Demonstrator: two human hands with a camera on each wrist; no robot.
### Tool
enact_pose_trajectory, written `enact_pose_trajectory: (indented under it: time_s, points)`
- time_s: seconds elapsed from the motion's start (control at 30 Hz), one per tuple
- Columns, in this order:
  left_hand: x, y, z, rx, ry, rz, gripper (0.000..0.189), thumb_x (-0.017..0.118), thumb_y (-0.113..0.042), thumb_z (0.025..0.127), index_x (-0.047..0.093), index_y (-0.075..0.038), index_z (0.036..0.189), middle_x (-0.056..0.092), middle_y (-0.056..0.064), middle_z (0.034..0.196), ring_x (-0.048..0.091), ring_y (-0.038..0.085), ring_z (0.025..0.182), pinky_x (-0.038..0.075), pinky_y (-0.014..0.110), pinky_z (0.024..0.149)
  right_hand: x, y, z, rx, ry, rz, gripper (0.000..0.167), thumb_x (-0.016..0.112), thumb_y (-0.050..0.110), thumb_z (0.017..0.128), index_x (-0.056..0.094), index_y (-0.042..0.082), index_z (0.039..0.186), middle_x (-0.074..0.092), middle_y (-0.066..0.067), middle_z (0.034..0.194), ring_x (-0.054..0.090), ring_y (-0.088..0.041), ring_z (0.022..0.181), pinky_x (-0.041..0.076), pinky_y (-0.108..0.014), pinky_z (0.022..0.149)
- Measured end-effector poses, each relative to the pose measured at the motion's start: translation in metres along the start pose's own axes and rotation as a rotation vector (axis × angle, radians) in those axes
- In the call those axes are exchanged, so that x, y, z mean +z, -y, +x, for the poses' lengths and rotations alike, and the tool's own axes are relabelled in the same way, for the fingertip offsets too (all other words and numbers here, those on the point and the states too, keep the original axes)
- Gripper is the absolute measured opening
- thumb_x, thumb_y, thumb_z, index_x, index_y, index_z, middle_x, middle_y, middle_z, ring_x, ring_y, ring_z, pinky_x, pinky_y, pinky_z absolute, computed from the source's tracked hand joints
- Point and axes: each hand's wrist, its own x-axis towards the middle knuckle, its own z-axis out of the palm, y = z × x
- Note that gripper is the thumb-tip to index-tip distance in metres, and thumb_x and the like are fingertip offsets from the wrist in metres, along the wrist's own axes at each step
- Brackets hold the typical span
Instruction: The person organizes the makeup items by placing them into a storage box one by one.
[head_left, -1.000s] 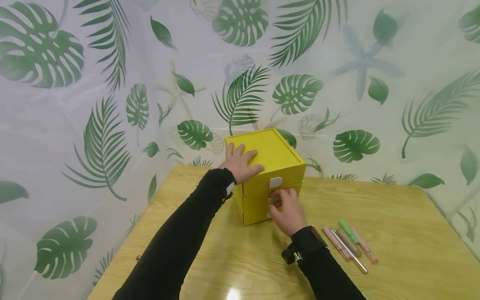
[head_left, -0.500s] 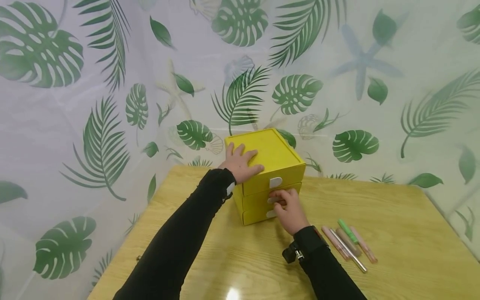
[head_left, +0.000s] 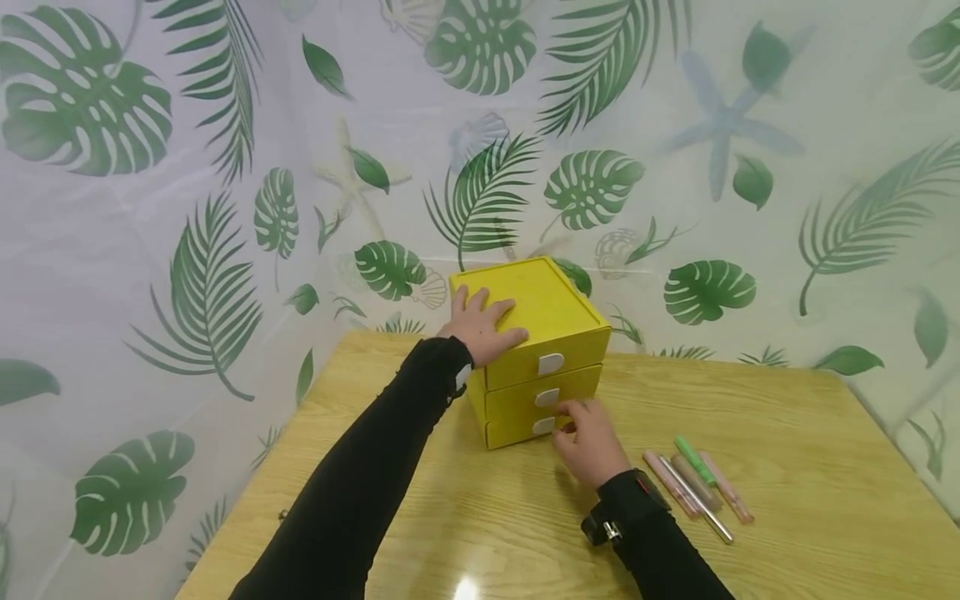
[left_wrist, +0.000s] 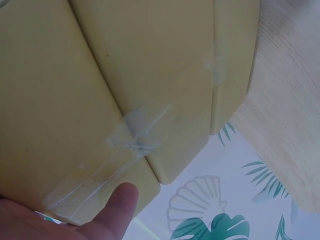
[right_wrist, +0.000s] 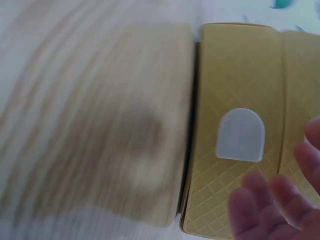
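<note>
My hands were both at the yellow drawer box [head_left: 543,292]. The left hand [head_left: 482,327] lay spread over the left front part of its top, fingers apart, pressing rather than gripping. The right hand [head_left: 591,442] was at the front of the box, fingers loosely bent with a narrow gap between thumb and forefinger, and it held nothing. Its fingertips were just beside the right ends of the middle tab [head_left: 547,397] and the bottom tab [head_left: 543,426]; whether they brushed the drawer front I couldn't tell.

The box stood upright on the surface [head_left: 810,433], its three drawer fronts lying flush, with the top tab [head_left: 551,363] uncovered above my right hand. On the side of the box, clear tape [left_wrist: 140,130] ran across the seams. To the right of the box, well apart from it, lay a loose group: two pink pens [head_left: 727,487], a silver pen [head_left: 697,500], a tan stick [head_left: 697,482] and a green marker [head_left: 695,461].

I judged the step in hand to be working the drawers by their tabs: one hand to steady the box, the other to find a hold. Any pull from there called for a firm pinch on a single tab, drawn straight out from the front, with my left palm kept down so that the light-looking box didn't slide along.
</note>
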Motion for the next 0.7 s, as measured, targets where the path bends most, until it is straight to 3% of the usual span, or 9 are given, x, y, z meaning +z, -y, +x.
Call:
enact_pose_trajectory:
  time_s: [0.17,0.37,0.7]
  points:
    - [0.0,0.002,-0.002,0.007,-0.004,-0.019,0.069,0.049,-0.059,0.099,0.038,-0.025,0.158,0.016,0.013,0.168,-0.004,0.04,0.153,0.023,0.061,0.117,0.013,0.001,0.0,-0.081,0.053,-0.161,0.037,0.066,0.008,0.091,0.064,0.006,0.127,0.052,-0.017,0.128,0.059,-0.028,0.092,0.051,-0.044,0.079]
    - [0.002,0.002,-0.003,0.002,0.003,-0.036,0.068,0.05,-0.058,0.099,0.038,-0.026,0.159,0.015,0.013,0.168,-0.005,0.039,0.153,0.023,0.061,0.117,0.018,0.005,-0.002,-0.034,0.119,-0.229,0.033,0.067,0.009,0.092,0.063,0.007,0.124,0.047,-0.014,0.126,0.048,-0.017,0.066,0.043,-0.033,0.061]
    - [0.0,0.002,0.0,-0.01,0.0,-0.011,0.069,0.048,-0.06,0.099,0.037,-0.027,0.159,0.014,0.012,0.168,-0.005,0.038,0.154,0.022,0.06,0.118,0.014,0.015,-0.001,0.002,0.123,-0.271,0.02,0.067,0.011,0.091,0.063,0.009,0.111,0.045,-0.011,0.111,0.048,-0.017,0.062,0.044,-0.034,0.058]
